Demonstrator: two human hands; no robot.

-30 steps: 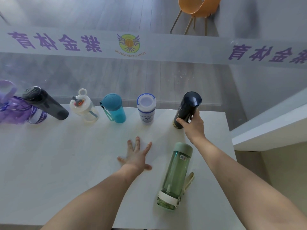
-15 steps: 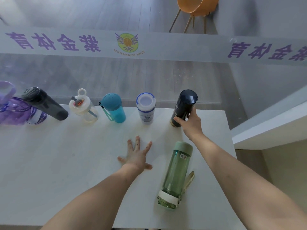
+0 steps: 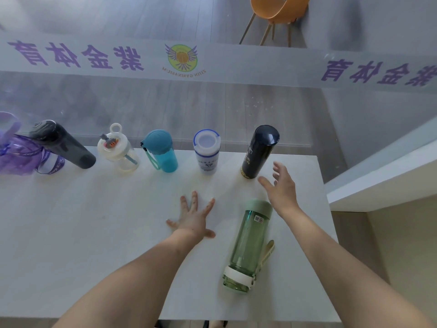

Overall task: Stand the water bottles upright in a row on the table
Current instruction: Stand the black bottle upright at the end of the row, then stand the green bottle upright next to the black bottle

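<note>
Several bottles stand upright in a row along the far edge of the white table (image 3: 94, 233): a purple one (image 3: 16, 155), a dark grey one (image 3: 62, 144), a clear one with a white lid (image 3: 118, 150), a teal one (image 3: 162, 151), a white one with a blue rim (image 3: 207, 151) and a navy one (image 3: 259, 151). A green bottle (image 3: 249, 245) lies on its side near the right edge, cap pointing away. My right hand (image 3: 280, 185) hovers open just right of the navy bottle, apart from it. My left hand (image 3: 194, 216) rests flat on the table, fingers spread.
A glass wall with purple lettering runs right behind the row of bottles. The table's right edge (image 3: 324, 197) lies close to the green bottle, with a white ledge (image 3: 383, 176) beyond it. An orange chair (image 3: 276, 10) stands behind the glass.
My right hand set the navy bottle upright at the right end of the row, let go of it and drew back with fingers spread. My left hand stayed flat on the table.
</note>
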